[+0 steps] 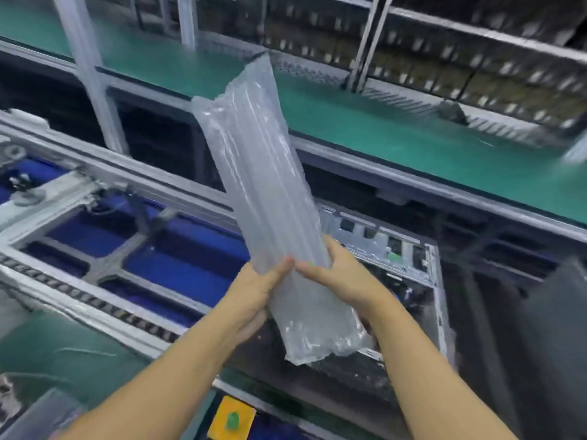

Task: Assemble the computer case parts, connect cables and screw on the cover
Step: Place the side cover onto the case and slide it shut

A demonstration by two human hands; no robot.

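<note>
A long clear air-column cushion bag (260, 173) stands nearly upright in the middle of the view, its top leaning left and away from me. My left hand (257, 293) grips its lower left side and my right hand (336, 274) grips its lower right side, thumbs on the front. Behind and below the bag lies an open computer case (413, 258) with a silver metal frame and dark inside, partly hidden by the bag and my arms.
A conveyor frame with blue panels (178, 268) and a roller chain lies at left. A green-topped bench (381, 128) runs across the back, with aluminium posts (85, 65) and shelves of dark boxes behind. A yellow box with a green button (233, 419) sits at the bottom.
</note>
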